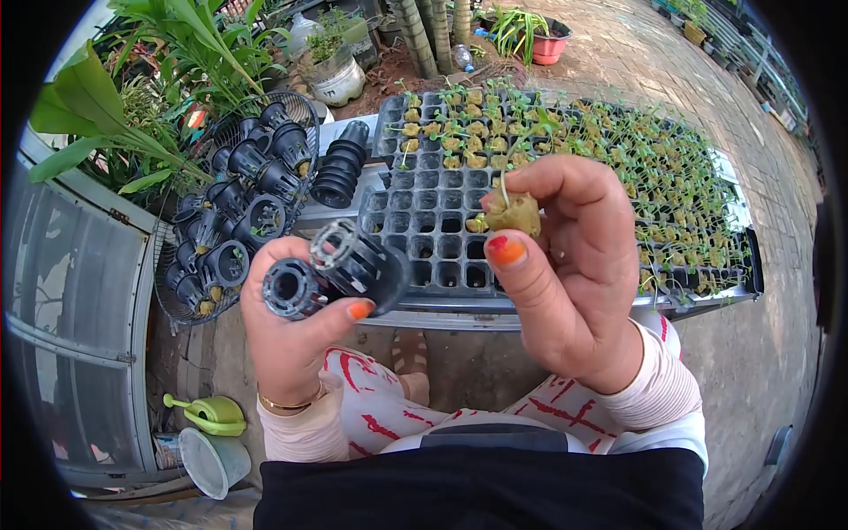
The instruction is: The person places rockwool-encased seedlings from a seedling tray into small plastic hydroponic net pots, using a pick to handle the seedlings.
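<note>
Two black slotted net cups [349, 261] are in my left hand [296, 327], its fingers and thumb wrapped round them, their slotted ends facing up. My right hand [579, 265] pinches a brownish plug with a pale stem [512, 215] between thumb and fingers, to the right of the cups. Behind both hands lies a black cell tray [402, 201], with bare cells at the left and plugs with green seedlings [654, 168] at the right. A stack of black net cups [340, 168] stands at the tray's left side.
At the left, a wire basket [309, 119] holds several net cups, some with plugs. A green watering can [212, 415] and a pale bucket [215, 461] stand on the ground at lower left. Potted plants and a red pot [549, 46] are at the back.
</note>
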`<state>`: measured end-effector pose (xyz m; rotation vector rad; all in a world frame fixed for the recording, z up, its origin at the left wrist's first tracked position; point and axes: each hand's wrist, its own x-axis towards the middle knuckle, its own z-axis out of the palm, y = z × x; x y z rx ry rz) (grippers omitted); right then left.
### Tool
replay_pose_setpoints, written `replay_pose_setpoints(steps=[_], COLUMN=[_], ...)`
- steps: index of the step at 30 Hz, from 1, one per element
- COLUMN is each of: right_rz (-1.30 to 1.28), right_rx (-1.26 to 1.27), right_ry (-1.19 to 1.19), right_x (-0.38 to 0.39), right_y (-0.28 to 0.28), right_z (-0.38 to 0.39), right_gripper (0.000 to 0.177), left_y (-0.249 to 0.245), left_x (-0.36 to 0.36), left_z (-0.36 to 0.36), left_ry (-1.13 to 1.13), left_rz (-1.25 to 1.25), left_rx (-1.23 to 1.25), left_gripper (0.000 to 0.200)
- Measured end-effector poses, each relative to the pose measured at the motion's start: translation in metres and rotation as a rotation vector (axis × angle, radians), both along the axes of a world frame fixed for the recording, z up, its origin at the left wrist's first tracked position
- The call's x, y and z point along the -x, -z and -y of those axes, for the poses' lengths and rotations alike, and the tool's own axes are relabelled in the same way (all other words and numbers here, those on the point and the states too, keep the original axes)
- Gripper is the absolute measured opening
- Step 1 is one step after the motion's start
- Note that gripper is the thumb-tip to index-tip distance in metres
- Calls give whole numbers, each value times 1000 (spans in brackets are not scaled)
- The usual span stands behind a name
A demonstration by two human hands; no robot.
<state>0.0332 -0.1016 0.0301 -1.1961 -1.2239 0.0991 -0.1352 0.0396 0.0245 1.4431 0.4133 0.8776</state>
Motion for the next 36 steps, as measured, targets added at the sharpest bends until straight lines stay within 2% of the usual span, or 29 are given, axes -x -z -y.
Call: replay_pose_setpoints(steps=[1,2,4,6,8,10,12,14,15,16,18,19,21,22,23,24,26,27,29,32,36], right_rz=[-41,-81,-125,-110,-78,-93,-12,66,84,100,108,89,74,126,179,185,204,134,215,293,372], right_rx=[-21,-43,-66,47,40,129,119,108,164,222,168,195,219,203,189,186,154,71,109,144,152], right_ry=[4,8,12,47,61,102,130,171,194,215,215,188,160,175,191,193,245,226,257,298,248], right_x=[-3,-7,-15,-20,-24,-24,-29,-33,-34,-35,-41,-43,-46,-47,-48,-48,-48,-49,-49,-48,-47], right_y=[-4,-6,-6,-11,-9,-10,-8,-10,-14,-16,-12,-12,-15,-17,-19,-20,-21,-14,-19,-18,-13], right_z=[1,1,3,8,9,14,16,21,24,27,27,29,30,30,30,31,32,30,36,38,35], right_gripper=[33,33,30,28,28,29,28,28,27,27,27,28,28,29,30,30,32,31,30,29,29], left_y=[4,11,36,64,76,77,64,51,44,33,15,3,-16,-18,-19,-21,-15,-10,-2,8,10], left_x=[2,7,8,11,12,13,14,20,26,27,23,16,-5,-14,-28,-43,-64,-71,-83,-90,-94], left_z=[-8,-16,-29,-38,-41,-42,-33,-23,-22,-16,-6,1,14,14,13,16,6,3,-2,-4,-2], left_ry=[-209,-434,-549,-616,-641,-694,-665,-747,-776,-779,-613,-615,-128,-17,18,64,83,85,5,-32,-69], left_rz=[-38,-188,-195,-378,-415,-616,-611,-663,-668,-556,-316,-313,-200,-226,-239,-178,-112,-104,-53,-18,-130], left_rx=[-112,-266,-247,-405,-355,-610,-539,-706,-699,-677,-577,-578,-332,-355,-536,-499,-644,-646,-780,-840,-1038], left_gripper=[40,37,34,31,33,36,39,41,42,43,42,42,40,40,40,42,45,45,48,49,49])
